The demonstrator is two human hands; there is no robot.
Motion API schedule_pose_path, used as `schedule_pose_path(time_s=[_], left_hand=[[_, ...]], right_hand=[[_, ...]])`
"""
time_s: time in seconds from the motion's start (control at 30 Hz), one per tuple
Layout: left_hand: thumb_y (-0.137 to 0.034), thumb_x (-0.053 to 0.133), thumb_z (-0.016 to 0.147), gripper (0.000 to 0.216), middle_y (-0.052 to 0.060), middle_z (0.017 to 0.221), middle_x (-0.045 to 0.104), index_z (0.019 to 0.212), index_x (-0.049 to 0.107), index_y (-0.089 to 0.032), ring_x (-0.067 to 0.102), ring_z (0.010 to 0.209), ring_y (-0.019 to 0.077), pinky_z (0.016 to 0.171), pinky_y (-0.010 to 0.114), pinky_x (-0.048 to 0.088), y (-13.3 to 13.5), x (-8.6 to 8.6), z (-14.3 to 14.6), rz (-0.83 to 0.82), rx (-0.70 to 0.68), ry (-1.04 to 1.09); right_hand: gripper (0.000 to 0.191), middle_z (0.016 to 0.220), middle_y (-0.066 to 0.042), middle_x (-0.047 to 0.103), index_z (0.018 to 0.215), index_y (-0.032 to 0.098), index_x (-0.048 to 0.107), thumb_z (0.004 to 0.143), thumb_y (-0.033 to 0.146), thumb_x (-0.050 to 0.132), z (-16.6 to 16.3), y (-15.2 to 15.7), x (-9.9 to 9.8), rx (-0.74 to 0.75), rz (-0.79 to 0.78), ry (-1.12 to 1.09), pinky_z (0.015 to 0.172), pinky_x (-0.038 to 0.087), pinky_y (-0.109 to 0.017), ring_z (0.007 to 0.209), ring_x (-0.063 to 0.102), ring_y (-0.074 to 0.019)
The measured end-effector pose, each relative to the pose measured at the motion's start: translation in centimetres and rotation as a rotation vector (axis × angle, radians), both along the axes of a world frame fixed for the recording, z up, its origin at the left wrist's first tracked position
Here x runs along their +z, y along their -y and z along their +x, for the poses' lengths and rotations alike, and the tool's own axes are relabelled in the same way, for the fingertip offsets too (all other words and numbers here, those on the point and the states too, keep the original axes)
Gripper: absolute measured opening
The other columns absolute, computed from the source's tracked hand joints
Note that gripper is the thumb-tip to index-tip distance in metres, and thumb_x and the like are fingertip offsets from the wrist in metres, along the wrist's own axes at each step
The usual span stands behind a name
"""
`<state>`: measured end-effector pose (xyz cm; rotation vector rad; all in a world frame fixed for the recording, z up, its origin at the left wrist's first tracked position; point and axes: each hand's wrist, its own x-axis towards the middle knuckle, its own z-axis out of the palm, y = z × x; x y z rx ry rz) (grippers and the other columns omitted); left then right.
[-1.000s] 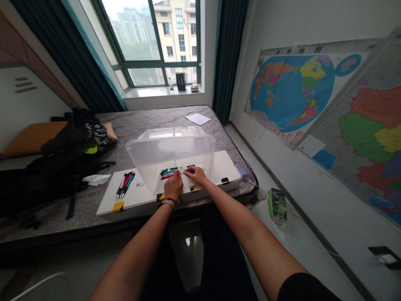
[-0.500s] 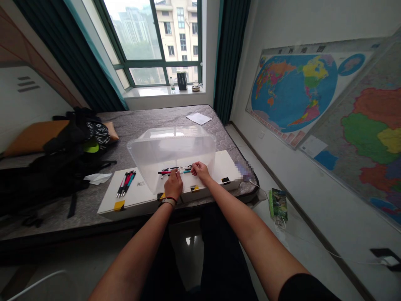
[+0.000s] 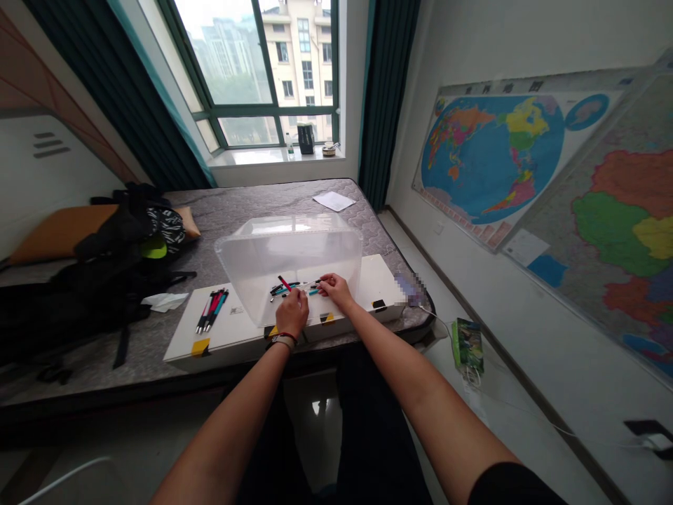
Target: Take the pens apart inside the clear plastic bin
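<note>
A clear plastic bin [image 3: 294, 242] stands on a white board [image 3: 236, 333] at the near edge of a grey mattress. Several coloured pens [image 3: 299, 287] lie in the bin's front part. My left hand [image 3: 291, 313] is closed at the bin's front, and a red pen [image 3: 284, 283] sticks up and to the left from its fingertips. My right hand [image 3: 334, 290] is beside it, its fingers pinched on the right end of the pens in the bin. A second bunch of pens [image 3: 212, 309] lies on the board left of the bin.
A black backpack [image 3: 99, 277] and an orange cushion [image 3: 52, 231] lie on the mattress at the left. White tissue [image 3: 164, 301] lies near the board, a paper sheet [image 3: 333, 201] at the far right. Maps [image 3: 494, 151] cover the right wall. A green packet [image 3: 465, 344] lies on the floor.
The red pen, flat among the others half a second ago, now tilts upward at my left hand's fingertips. My right hand has stayed at the right end of the pens.
</note>
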<state>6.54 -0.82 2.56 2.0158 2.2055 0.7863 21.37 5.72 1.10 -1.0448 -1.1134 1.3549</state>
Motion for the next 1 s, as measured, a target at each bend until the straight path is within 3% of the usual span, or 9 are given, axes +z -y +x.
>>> schedule_pose_path(time_s=[0.17,0.3,0.5,0.73,0.83,1.0], left_hand=[[-0.041,0.028,0.100,0.038,0.008,0.093,0.069,0.095,0.061,-0.021,0.062,0.086,0.0194,0.070,0.028,0.037,0.1,0.4,0.1,-0.031,-0.043,-0.084],[-0.042,0.030,0.099,0.037,0.007,0.093,0.068,0.095,0.061,-0.022,0.061,0.084,0.0190,0.069,0.028,0.036,0.0,0.1,0.1,-0.021,-0.058,-0.106],[-0.041,0.036,0.097,0.031,0.007,0.096,0.067,0.098,0.060,-0.022,0.060,0.084,0.0193,0.067,0.028,0.034,-0.3,-0.2,0.1,-0.034,-0.062,-0.118],[-0.042,0.033,0.098,0.033,0.007,0.095,0.068,0.098,0.059,-0.022,0.061,0.083,0.0197,0.067,0.029,0.034,-0.3,-0.1,0.1,-0.037,-0.044,-0.128],[-0.042,0.033,0.099,0.033,0.008,0.095,0.068,0.099,0.059,-0.022,0.062,0.084,0.0202,0.068,0.029,0.035,-0.1,0.2,0.2,-0.048,-0.036,-0.124],[-0.042,0.034,0.098,0.033,0.010,0.095,0.069,0.099,0.060,-0.021,0.062,0.086,0.0211,0.069,0.029,0.036,0.1,0.7,0.1,-0.075,-0.037,-0.084]], right_hand=[[0.019,0.065,-0.003,0.068,0.076,0.015,0.061,0.082,0.033,0.064,0.1,0.1,0.2,-0.001,0.039,0.126,0.053,0.050,-0.021,0.054,0.060,-0.0114],[0.022,0.064,-0.002,0.067,0.075,0.016,0.062,0.084,0.036,0.061,-0.1,0.3,0.0,0.004,0.100,0.241,0.055,0.048,-0.022,0.054,0.059,-0.0119],[0.019,0.063,0.000,0.067,0.073,0.018,0.066,0.085,0.031,0.060,-0.4,0.6,-0.2,0.001,0.306,0.607,0.065,0.044,-0.023,0.061,0.061,-0.0135],[0.019,0.068,-0.001,0.069,0.076,0.019,0.068,0.088,0.030,0.058,-0.4,0.8,-0.1,-0.009,0.334,0.711,0.067,0.043,-0.023,0.065,0.061,-0.0149],[0.013,0.076,-0.003,0.071,0.078,0.019,0.069,0.085,0.025,0.061,-0.7,0.9,0.8,0.028,0.390,0.806,0.069,0.043,-0.024,0.069,0.061,-0.0158],[0.010,0.081,-0.004,0.071,0.085,0.019,0.071,0.083,0.017,0.062,0.0,1.7,4.2,0.190,0.523,0.908,0.073,0.042,-0.026,0.074,0.061,-0.0162]])
